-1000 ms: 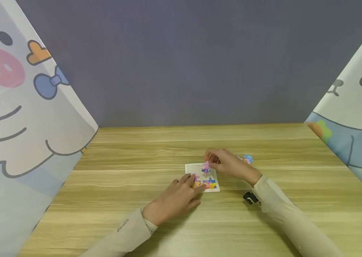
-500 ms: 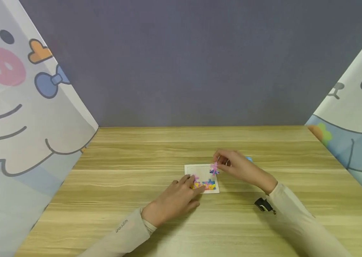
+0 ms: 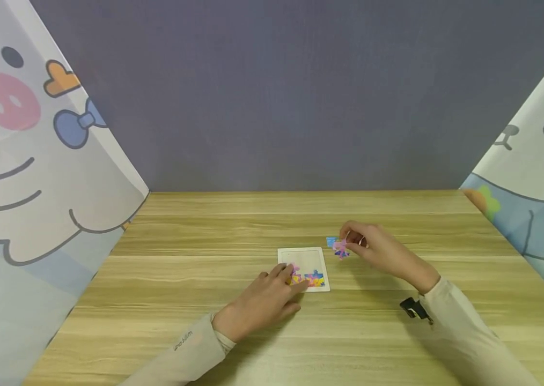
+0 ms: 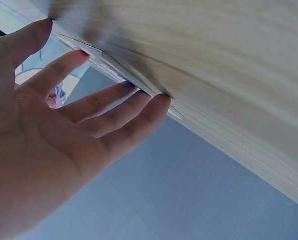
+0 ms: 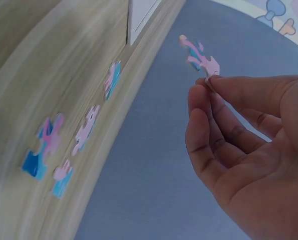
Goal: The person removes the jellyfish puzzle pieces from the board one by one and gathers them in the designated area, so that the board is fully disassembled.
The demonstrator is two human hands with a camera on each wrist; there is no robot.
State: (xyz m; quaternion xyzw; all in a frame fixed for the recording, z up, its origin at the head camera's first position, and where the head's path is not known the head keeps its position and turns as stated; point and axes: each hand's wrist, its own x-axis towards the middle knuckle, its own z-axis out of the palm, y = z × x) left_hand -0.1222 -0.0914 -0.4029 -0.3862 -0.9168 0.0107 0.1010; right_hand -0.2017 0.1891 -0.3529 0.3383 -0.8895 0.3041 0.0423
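A white square puzzle tray (image 3: 303, 258) lies on the table, with joined yellow, pink and blue pieces (image 3: 317, 279) along its near edge. My left hand (image 3: 262, 300) rests on the tray's near left part, fingers extended and partly covering the pieces; in the left wrist view, fingertips (image 4: 161, 98) touch the tray's edge. My right hand (image 3: 388, 254) pinches a pink and blue puzzle piece (image 5: 204, 60) between thumb and fingers, raised above the table to the right of the tray.
Several loose pink and blue puzzle pieces (image 5: 86, 130) lie on the table under my right hand; one with blue (image 3: 331, 241) shows just right of the tray. A black clip-like device (image 3: 414, 309) sits at the right cuff. A grey wall (image 3: 301, 96) stands behind the table.
My right hand has moved right, carrying the puzzle piece from over the tray to beside it, over the loose pieces. My left hand has stayed on the tray.
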